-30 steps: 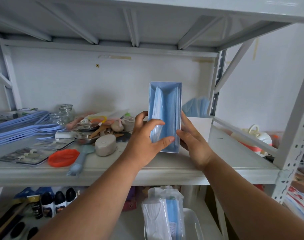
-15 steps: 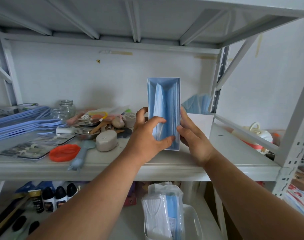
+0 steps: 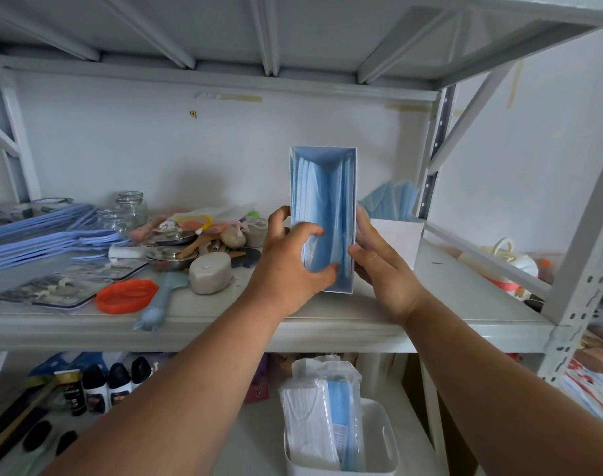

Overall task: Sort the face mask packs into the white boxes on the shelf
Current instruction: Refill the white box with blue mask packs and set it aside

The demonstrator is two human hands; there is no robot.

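blue masks (image 3: 327, 214) fill a narrow white box (image 3: 354, 214) standing on end on the shelf (image 3: 361, 321), its open face turned toward the camera. the left hand (image 3: 289, 262) curls its fingers over the box's left edge and into the opening, thumb pressed on the masks near the bottom, gripping the stack. the right hand (image 3: 382, 266) cups the box's right wall, thumb hooked on the front edge, fingers behind and out of sight. just behind the box to the right lies a second white box (image 3: 396, 235), with loose blue masks (image 3: 392, 201) fanned out at the back corner. left of the hands, on the same shelf: a grey oval lump (image 3: 210, 272), a metal dish (image 3: 171, 257), an orange lid (image 3: 126, 296), glass jars (image 3: 130, 207), and a stack of blue-edged sheets (image 3: 35, 238). on the lower shelf, a white tub (image 3: 379, 438) holds bagged mask packs (image 3: 322, 410), white and blue; dark-capped bottles (image 3: 107, 383) stand to its left
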